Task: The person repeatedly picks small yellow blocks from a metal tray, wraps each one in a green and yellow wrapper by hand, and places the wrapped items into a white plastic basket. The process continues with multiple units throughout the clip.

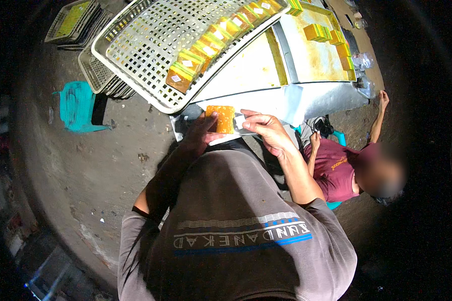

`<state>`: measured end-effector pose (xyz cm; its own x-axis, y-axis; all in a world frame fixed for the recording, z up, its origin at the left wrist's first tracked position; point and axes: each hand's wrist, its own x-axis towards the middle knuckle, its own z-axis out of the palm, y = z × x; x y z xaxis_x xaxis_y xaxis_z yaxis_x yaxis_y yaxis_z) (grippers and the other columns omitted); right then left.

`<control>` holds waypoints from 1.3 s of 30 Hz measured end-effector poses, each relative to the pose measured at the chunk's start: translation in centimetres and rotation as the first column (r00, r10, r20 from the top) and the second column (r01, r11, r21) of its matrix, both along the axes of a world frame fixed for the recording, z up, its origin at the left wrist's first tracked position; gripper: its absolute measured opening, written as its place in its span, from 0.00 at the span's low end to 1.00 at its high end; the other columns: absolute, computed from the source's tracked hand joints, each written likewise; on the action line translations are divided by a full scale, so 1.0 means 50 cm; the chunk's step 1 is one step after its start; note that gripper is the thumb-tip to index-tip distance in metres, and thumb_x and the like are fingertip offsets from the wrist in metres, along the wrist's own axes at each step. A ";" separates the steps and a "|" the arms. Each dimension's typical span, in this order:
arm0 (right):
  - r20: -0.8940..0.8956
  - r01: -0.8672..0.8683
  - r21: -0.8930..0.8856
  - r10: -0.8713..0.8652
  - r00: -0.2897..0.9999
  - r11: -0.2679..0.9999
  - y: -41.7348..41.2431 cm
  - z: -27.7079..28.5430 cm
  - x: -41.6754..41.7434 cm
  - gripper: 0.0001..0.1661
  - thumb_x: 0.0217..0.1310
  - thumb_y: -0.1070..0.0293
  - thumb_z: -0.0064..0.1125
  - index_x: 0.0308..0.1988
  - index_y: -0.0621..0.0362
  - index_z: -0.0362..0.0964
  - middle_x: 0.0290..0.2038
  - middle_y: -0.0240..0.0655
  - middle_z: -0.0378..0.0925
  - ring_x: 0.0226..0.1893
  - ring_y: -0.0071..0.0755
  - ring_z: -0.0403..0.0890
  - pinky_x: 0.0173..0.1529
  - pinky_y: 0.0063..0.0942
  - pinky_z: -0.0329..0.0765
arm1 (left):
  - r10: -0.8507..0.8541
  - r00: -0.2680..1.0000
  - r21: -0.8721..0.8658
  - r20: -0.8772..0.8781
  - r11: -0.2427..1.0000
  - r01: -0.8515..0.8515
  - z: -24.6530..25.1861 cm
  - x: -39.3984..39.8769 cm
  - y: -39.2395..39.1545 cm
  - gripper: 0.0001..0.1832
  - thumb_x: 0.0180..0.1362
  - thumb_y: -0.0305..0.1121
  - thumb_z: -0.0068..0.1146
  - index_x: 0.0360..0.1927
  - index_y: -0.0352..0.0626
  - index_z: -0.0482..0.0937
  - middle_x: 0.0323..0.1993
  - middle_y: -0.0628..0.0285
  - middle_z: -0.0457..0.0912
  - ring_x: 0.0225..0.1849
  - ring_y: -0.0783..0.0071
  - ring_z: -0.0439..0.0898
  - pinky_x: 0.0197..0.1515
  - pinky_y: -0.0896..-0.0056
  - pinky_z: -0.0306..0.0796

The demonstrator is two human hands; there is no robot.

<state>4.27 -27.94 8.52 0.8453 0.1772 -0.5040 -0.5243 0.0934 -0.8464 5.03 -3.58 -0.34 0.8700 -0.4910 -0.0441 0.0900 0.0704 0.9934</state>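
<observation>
Close in front of my body, my left hand (206,129) grips a square, orange-brown piece of layered cake (222,119) whose top is flecked with pale bits. To its right, my right hand (267,129) pinches a small white label (240,121) between thumb and fingers, beside the cake. Whether a clear wrapper is also there cannot be told. Beyond my hands, a pale perforated plastic crate (130,85) holds a row of wrapped yellow-green and brown cake pieces (213,42), several bearing white labels.
Shallow metal trays (245,67) lie right of the crate; one carries loose layered pieces (318,33). Stacked crates (98,71) and a teal plastic stool (75,107) stand on the floor at left. Another person in a maroon shirt (331,165) sits at right.
</observation>
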 end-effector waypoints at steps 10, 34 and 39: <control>-0.064 0.205 -0.017 -0.206 0.977 0.979 0.036 -0.016 -0.028 0.08 0.56 0.70 0.73 0.36 0.60 0.82 0.40 0.34 0.82 0.42 0.23 0.78 0.52 0.25 0.73 | -0.288 0.676 -0.466 -0.679 0.880 -0.092 -0.020 0.011 -0.039 0.30 0.67 0.55 0.53 0.61 0.41 0.69 0.54 0.59 0.76 0.55 0.69 0.76 0.53 0.63 0.76; 0.406 -0.085 -0.849 0.746 0.528 0.522 -0.048 0.029 -0.032 0.24 0.60 0.80 0.54 0.52 0.41 0.81 0.69 0.52 0.56 0.70 0.54 0.59 0.70 0.48 0.60 | -0.206 0.617 -0.219 -0.759 0.974 0.055 -0.002 0.004 -0.057 0.30 0.66 0.43 0.59 0.66 0.43 0.63 0.58 0.57 0.72 0.53 0.66 0.78 0.53 0.66 0.77; 0.738 0.270 -0.534 0.286 0.611 0.801 -0.047 -0.006 -0.043 0.28 0.55 0.71 0.70 0.54 0.60 0.69 0.61 0.49 0.67 0.57 0.45 0.76 0.62 0.41 0.72 | -0.181 0.585 -0.340 -0.791 0.924 -0.173 -0.008 -0.008 -0.056 0.27 0.65 0.42 0.59 0.64 0.43 0.67 0.56 0.57 0.75 0.54 0.66 0.78 0.55 0.60 0.76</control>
<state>2.13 -30.28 8.19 0.9396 0.1189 0.3209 0.3343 -0.5201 -0.7860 4.64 -6.36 -0.72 0.5589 -0.6262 -0.5436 0.8278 0.3825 0.4106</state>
